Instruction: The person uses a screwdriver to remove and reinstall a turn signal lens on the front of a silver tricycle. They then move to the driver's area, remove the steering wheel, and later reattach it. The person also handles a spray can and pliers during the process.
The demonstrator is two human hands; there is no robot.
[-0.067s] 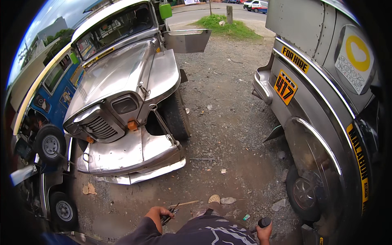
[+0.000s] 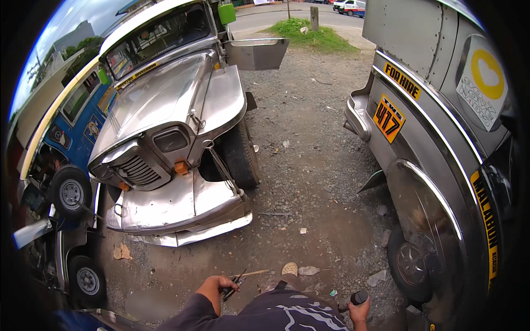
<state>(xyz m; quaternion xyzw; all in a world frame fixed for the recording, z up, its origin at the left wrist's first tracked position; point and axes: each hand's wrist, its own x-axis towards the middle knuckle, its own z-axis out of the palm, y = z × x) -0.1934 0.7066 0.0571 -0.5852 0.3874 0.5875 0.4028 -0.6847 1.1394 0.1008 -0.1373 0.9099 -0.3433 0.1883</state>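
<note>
My left hand [image 2: 223,283] is low in the head view, left of my dark shirt. Its fingers are closed around slim dark tools [image 2: 232,289] with thin pointed ends; their exact kind is too small to make out. On the other side of my body, my right hand [image 2: 360,313] grips a black cylindrical object [image 2: 359,298] with a flat round top. Below that top, my fingers cover most of it. A tan clog [image 2: 290,268] shows on my foot between the two hands.
Ahead on the left stands a silver jeepney [image 2: 160,127] with a low metal bumper [image 2: 182,220]. Another jeepney's metal side [image 2: 425,127] and wheel [image 2: 409,259] rise close on my right. Gravel ground [image 2: 309,182] lies between them, with a thin stick [image 2: 254,272] and scattered litter.
The view has shifted slightly, so the vehicles sit a little farther right. My left hand is slightly higher and farther right in the picture. Both hands keep their grip.
</note>
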